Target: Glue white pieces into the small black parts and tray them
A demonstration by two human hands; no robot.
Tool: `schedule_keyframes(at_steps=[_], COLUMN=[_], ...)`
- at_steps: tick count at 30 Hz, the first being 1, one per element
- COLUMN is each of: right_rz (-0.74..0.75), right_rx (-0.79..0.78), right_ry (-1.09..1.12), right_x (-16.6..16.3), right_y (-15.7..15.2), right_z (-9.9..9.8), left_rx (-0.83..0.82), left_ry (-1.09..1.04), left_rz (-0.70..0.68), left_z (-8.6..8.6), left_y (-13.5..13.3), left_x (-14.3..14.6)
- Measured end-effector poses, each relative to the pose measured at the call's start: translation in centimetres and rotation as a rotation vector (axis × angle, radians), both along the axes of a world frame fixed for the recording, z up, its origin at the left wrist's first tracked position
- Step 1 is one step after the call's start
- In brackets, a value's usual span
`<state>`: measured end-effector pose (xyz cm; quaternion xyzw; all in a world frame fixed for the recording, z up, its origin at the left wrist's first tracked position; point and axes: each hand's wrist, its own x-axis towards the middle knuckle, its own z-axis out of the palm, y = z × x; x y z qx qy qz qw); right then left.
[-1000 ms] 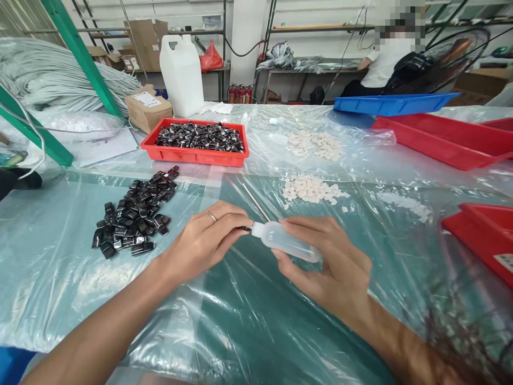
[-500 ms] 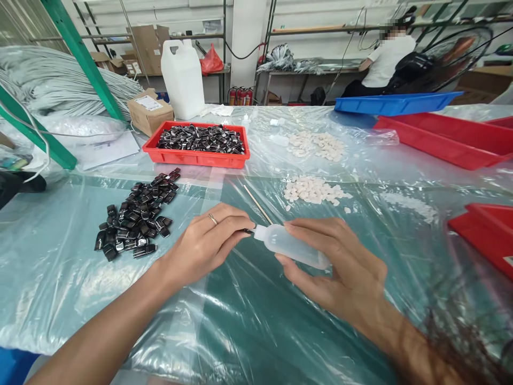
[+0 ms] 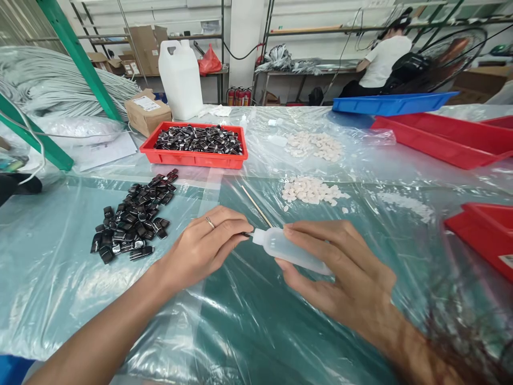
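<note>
Between the fingertips of my left hand [image 3: 212, 240] is a small black part [image 3: 247, 234], mostly covered by the fingers. My right hand [image 3: 340, 267] grips a translucent white squeeze bottle [image 3: 294, 251], tilted on its side with its nozzle end pointing left at the black part. Whether the tip touches the part I cannot tell. A thin wooden stick [image 3: 256, 206] lies on the plastic sheet just behind the bottle. Left of my left hand is a loose pile of glossy black parts [image 3: 132, 219]. Small whitish pieces [image 3: 312, 191] lie in a heap beyond my right hand.
A red tray [image 3: 192, 159] full of black parts stands at the back, near a white jug [image 3: 181, 80] and a cardboard box [image 3: 147, 113]. Red trays [image 3: 444, 141] and a blue tray [image 3: 395, 104] sit at right. A person [image 3: 387, 59] sits in the background.
The bottle has tipped slightly, its nozzle end a little lower and closer to my left fingertips. Both grips stay the same. The whole view has shifted slightly.
</note>
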<state>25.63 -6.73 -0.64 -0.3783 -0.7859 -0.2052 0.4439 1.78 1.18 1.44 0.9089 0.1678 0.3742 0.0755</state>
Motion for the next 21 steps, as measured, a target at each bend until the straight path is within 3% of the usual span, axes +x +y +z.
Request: schedule_keyframes(at_steps=[21], right_rz=[-0.042], right_rx=[-0.035], right_ry=[-0.041], right_x=[0.22], right_y=[-0.74], right_z=[0.46], left_rx=[-0.007], left_ry=[-0.014], left_rz=[0.014], left_z=[0.14], left_y=[-0.37], left_x=[0.15])
